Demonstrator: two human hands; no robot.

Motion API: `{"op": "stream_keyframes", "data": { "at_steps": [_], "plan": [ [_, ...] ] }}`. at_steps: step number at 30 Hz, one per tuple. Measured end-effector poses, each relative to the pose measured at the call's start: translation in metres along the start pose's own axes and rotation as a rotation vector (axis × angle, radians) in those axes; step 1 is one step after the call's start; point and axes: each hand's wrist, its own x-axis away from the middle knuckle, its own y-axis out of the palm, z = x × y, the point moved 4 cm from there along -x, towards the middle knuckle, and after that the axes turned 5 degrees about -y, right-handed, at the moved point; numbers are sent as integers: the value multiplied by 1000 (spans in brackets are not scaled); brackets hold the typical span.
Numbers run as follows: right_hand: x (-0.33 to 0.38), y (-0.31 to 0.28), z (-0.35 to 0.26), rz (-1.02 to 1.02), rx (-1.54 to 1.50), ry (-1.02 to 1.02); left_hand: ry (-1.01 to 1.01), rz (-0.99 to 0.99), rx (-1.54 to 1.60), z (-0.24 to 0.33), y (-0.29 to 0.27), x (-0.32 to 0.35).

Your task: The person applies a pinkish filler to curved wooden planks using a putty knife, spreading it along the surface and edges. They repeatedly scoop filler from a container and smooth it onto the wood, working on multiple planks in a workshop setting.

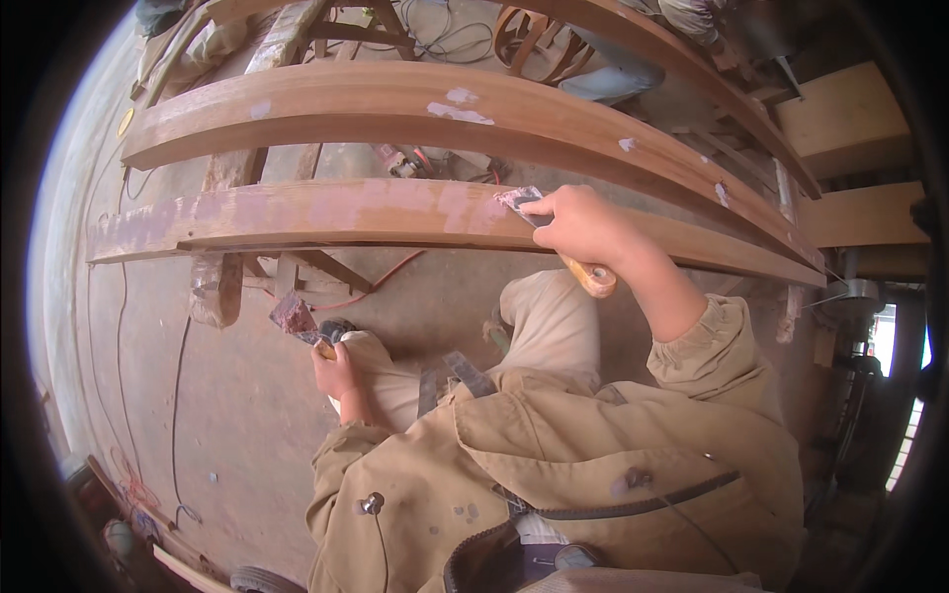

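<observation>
In my right hand (585,225) is a putty knife (589,278) with a yellowish wooden handle, my fingers closed around it. Its blade, smeared with pink filler (504,197), lies against the nearest wooden beam (346,222). Pale pink patches spread along this beam to the left of the blade. Lower and to the left, my left hand (337,378) grips a second broad scraper (294,314) by its short handle, above my knee. A lump of pink filler sits on that scraper's blade, apart from the beam.
Behind runs another curved beam (336,104) with a few pale patches, and a third (672,64) lies farther back. Rough wooden supports (232,178) hold them. A power tool (403,160) rests on the floor between beams. Cables (181,425) trail across the floor at left.
</observation>
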Motion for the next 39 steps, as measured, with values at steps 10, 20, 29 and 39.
{"op": "stream_keyframes", "data": {
  "at_steps": [10,20,29,39],
  "plan": [
    [-3,-11,-8,-44,-49,43,7,1,21,1,-5,2],
    [3,5,-17,-111,-12,-29,1,-4,24,-1,-2,1],
    [13,16,2,33,-61,-167,11,12,19,-3,-2,0],
    [9,-7,0,86,-118,-202,8,5,19,-1,-3,2]
  ]
}}
